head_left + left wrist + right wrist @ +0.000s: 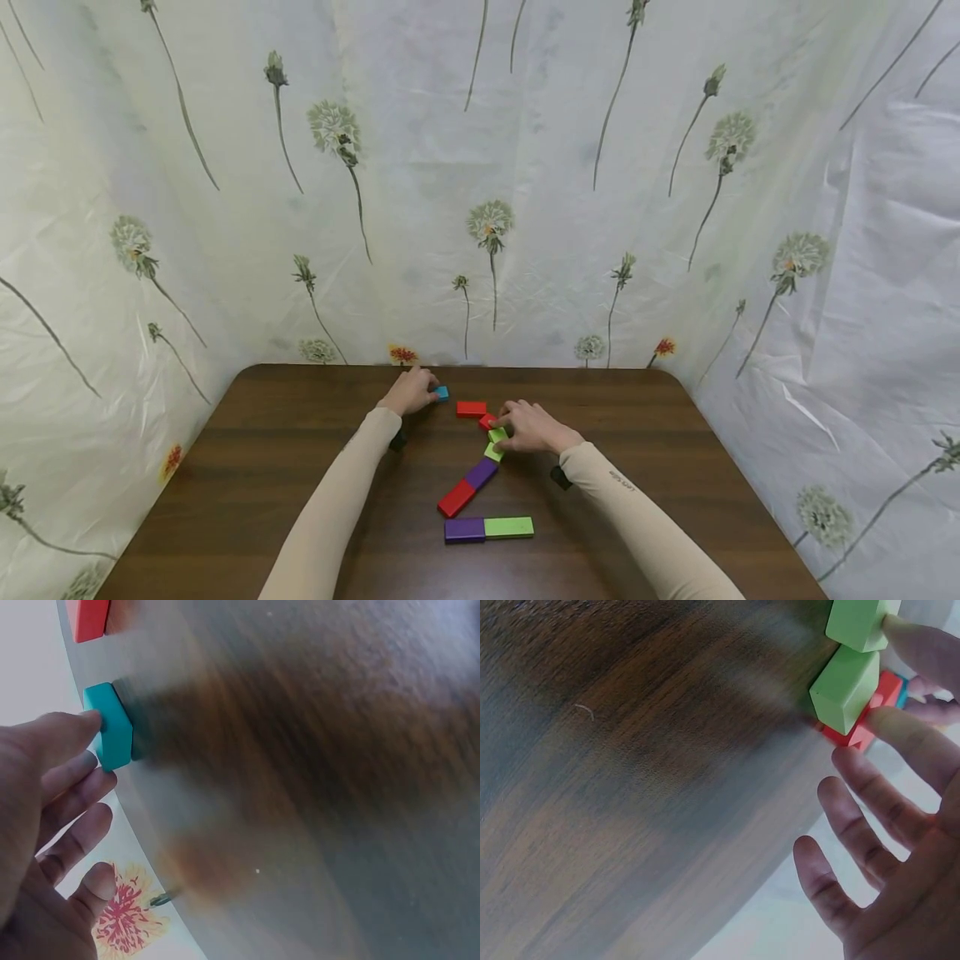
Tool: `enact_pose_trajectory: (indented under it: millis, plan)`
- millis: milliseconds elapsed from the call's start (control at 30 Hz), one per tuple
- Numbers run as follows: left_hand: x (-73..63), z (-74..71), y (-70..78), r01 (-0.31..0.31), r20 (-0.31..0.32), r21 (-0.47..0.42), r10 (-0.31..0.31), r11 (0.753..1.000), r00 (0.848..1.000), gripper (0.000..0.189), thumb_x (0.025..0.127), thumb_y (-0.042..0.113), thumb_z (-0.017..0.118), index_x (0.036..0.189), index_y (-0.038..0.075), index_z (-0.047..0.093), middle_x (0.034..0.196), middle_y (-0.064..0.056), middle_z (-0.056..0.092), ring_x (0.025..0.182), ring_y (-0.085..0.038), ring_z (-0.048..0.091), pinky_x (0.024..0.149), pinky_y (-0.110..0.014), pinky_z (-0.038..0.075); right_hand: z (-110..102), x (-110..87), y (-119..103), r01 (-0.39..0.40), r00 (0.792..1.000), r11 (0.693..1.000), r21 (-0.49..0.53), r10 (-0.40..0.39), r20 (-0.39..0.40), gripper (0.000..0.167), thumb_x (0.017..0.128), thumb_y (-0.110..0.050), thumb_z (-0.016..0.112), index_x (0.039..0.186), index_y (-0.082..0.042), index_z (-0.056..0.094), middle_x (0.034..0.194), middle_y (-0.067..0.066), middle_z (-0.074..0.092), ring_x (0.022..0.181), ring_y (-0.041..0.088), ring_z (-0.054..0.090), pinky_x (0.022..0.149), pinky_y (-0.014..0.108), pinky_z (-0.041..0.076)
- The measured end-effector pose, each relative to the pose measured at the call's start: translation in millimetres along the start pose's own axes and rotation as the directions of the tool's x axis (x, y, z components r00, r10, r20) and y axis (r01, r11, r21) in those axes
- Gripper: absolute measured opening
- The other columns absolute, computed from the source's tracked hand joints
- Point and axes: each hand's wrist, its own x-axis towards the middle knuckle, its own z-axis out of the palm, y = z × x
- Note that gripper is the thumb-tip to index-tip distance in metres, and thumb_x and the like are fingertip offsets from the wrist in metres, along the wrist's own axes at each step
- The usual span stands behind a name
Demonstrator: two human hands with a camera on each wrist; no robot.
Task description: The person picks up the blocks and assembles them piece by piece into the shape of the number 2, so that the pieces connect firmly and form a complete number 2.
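At the far side of the table, my left hand point(409, 392) pinches a small blue block point(442, 393) between thumb and fingers. In the left wrist view the thumb lies on this blue block point(116, 735), fingertips behind it. My right hand point(534, 427) reaches over the bend of a line of blocks, fingers fairly straight and spread. Its thumb touches one green block point(853, 622). The index fingertip rests right by a second green block point(845, 690) and a red block point(862, 735). A longer red block point(471, 409) lies between the two hands.
Toward me the line continues with a purple block point(482, 473) and a red block point(456, 497). Nearer still, a purple block point(464, 530) and a green block point(509, 527) lie end to end on the brown table point(630, 517). Flower-patterned curtains point(420, 208) hang behind and beside it.
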Motion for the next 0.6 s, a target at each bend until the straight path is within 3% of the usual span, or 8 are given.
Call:
enact_pose_trajectory:
  millis: [300, 533, 600]
  plan:
    - [-0.1, -1.1, 2.8, -0.013, -0.003, -0.005, 0.013, 1.000, 1.000, 0.029, 0.093, 0.022, 0.064, 0.116, 0.006, 0.069, 0.119, -0.010, 0.064, 0.120, -0.030, 0.050, 0.107, -0.047, 0.036, -1.5, -0.9, -1.7, 0.002, 1.000, 1.000, 0.007, -0.002, -0.003, 0.044, 0.084, -0.044, 0.071, 0.121, -0.020, 0.069, 0.122, 0.007, 0.057, 0.113, 0.030, 0.052, 0.095, 0.053, 0.039]
    - [-3.4, -3.4, 4.9, -0.002, 0.019, -0.019, 0.002, 1.000, 1.000, 0.029, 0.093, 0.020, 0.064, 0.117, 0.005, 0.069, 0.120, -0.010, 0.063, 0.120, -0.030, 0.050, 0.103, -0.043, 0.041, -0.5, -0.6, -0.2, -0.001, 1.000, 1.000, -0.001, 0.001, 0.003, 0.044, 0.084, -0.045, 0.071, 0.122, -0.021, 0.069, 0.122, 0.006, 0.057, 0.113, 0.029, 0.052, 0.095, 0.052, 0.039]
    - [-2.3, -2.1, 2.5, -0.025, 0.017, -0.011, 0.025, 1.000, 1.000, 0.028, 0.092, 0.021, 0.066, 0.115, 0.006, 0.070, 0.117, -0.010, 0.063, 0.117, -0.031, 0.052, 0.099, -0.043, 0.043, 0.0, -0.3, 0.3, 0.000, 1.000, 1.000, 0.002, 0.000, 0.001, 0.044, 0.084, -0.044, 0.071, 0.121, -0.020, 0.069, 0.121, 0.006, 0.057, 0.112, 0.029, 0.052, 0.095, 0.052, 0.040]
